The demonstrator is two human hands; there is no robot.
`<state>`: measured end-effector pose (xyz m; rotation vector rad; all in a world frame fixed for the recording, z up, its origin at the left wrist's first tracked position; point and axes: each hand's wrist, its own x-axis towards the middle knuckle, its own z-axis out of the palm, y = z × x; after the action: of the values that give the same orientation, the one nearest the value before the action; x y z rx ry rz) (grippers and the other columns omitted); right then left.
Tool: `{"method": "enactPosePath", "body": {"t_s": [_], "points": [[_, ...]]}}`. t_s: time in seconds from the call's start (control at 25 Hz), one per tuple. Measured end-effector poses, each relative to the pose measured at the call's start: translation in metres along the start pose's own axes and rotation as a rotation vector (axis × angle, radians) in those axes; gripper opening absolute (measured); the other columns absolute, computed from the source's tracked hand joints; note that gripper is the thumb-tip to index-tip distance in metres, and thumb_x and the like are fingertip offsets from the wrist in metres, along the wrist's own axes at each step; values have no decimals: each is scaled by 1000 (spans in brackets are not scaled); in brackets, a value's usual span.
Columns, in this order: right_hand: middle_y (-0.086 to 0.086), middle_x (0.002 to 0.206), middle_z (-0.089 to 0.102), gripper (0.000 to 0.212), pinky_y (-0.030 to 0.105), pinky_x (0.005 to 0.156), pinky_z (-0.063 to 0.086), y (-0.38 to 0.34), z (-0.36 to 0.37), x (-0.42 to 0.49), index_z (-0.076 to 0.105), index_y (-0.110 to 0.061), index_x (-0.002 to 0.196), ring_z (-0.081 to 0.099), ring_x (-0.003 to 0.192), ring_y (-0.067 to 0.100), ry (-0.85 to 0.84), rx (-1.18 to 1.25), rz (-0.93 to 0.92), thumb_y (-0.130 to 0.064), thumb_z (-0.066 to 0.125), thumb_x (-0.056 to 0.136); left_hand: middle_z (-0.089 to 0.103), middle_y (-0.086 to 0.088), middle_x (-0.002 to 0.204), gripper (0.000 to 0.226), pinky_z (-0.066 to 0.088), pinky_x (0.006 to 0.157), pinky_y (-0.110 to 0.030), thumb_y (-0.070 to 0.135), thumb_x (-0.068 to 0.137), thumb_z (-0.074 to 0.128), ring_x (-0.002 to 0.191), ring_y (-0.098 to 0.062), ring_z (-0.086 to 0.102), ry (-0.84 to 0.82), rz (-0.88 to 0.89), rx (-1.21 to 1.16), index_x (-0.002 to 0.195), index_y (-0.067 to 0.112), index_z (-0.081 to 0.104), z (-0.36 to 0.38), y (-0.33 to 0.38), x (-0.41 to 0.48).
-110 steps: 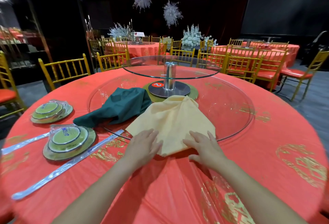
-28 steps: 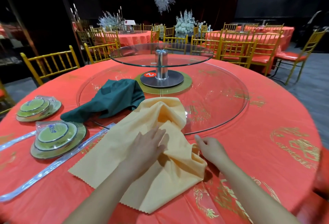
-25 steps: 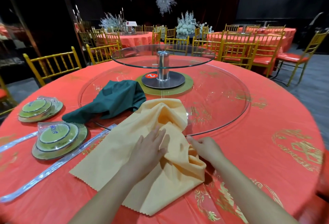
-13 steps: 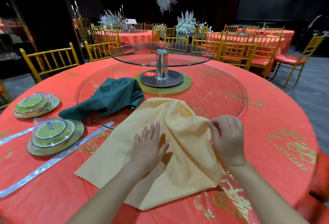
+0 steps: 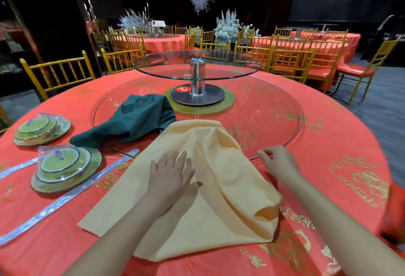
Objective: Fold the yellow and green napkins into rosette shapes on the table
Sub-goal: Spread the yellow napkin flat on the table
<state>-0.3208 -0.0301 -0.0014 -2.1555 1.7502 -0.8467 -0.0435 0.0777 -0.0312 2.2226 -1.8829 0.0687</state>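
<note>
Two wrapped plate stacks [image 5: 65, 167] sit at the frame's left. The green napkin [image 5: 131, 120] lies crumpled at centre left, partly on the glass turntable [image 5: 263, 109]. The yellow napkin [image 5: 210, 205] spreads across the lower centre, with the left hand [image 5: 168, 175] flat on its middle, fingers spread. The right hand [image 5: 278, 163] is just right of the napkin's raised fold, fingers loosely curled and holding nothing. Bare red tablecloth [image 5: 341, 144] lies to its right.

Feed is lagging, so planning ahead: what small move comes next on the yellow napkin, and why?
Probably the right hand grasps the humped right side of the yellow napkin and draws it flat: the left hand presses the smooth half, while the right hand hovers empty beside the folds.
</note>
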Motion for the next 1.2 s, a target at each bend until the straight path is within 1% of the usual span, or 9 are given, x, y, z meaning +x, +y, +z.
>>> {"method": "enactPosePath", "body": {"t_s": [0.16, 0.24, 0.4, 0.48, 0.6, 0.72, 0.88, 1.08, 1.2], "points": [[1, 55, 58, 42, 27, 51, 36, -28, 24, 19, 67, -16, 60, 55, 56, 22, -220, 12, 172, -51, 59, 82, -1, 3, 158, 61, 3, 111, -58, 60, 92, 12, 144, -29, -3, -98, -47, -33, 147, 35, 3, 1, 1, 14], [0, 49, 46, 43, 26, 46, 31, -36, 34, 21, 56, -16, 48, 40, 47, 18, -269, 52, 182, -44, 62, 80, -2, 4, 158, 60, 2, 111, -58, 59, 93, 10, 144, -29, -6, -136, -37, -32, 147, 36, 2, 4, -2, 14], [6, 57, 44, 35, 26, 46, 27, -40, 25, 26, 53, -12, 58, 39, 52, 16, -297, 171, 179, -31, 58, 86, -2, 7, 158, 58, -2, 111, -58, 57, 94, 8, 144, -25, -9, -138, -9, -17, 147, 35, 2, 11, -8, 12], [6, 53, 45, 35, 21, 41, 28, -42, 17, 26, 58, -12, 61, 38, 43, 18, -400, 165, 216, -38, 64, 83, -2, 8, 158, 59, -5, 109, -59, 57, 94, 7, 145, -24, -9, -138, -7, -16, 148, 34, 3, 10, -8, 15], [4, 49, 43, 28, 16, 35, 25, -46, 19, 23, 55, -11, 61, 34, 34, 13, -546, 201, 327, -25, 70, 79, -2, 9, 158, 60, -8, 109, -60, 58, 93, 6, 144, -23, -11, -155, -6, -41, 147, 35, 4, 9, -4, 18], [1, 44, 48, 22, 13, 30, 24, -41, 22, 27, 56, -10, 63, 38, 30, 11, -370, 306, 289, -15, 62, 84, -2, 10, 158, 60, -8, 110, -59, 59, 92, 5, 144, -22, -11, -141, 5, -56, 147, 36, 5, 11, -4, 18], [6, 46, 54, 4, 19, 28, 32, -33, -3, 47, 58, -7, 90, 47, 27, 8, -106, 376, 296, -10, 56, 89, 0, 11, 158, 60, -6, 110, -59, 59, 92, 5, 145, -21, -9, -122, 16, -68, 147, 36, 7, 13, -7, 17], [10, 99, 65, 18, 34, 72, 46, -36, -40, 79, 59, -14, 104, 60, 86, 27, 260, 226, 180, -18, 55, 87, 7, 14, 157, 59, -5, 111, -57, 58, 92, 5, 145, -19, -3, -79, 54, -98, 147, 37, 14, 13, -5, 13], [5, 94, 63, 13, 32, 68, 40, -45, -51, 93, 59, -20, 99, 55, 84, 23, 315, 228, 34, -26, 56, 87, 9, 16, 156, 71, -7, 111, -56, 64, 83, -4, 145, -17, -1, -67, 107, -95, 146, 38, 15, 12, -2, 9]]}}
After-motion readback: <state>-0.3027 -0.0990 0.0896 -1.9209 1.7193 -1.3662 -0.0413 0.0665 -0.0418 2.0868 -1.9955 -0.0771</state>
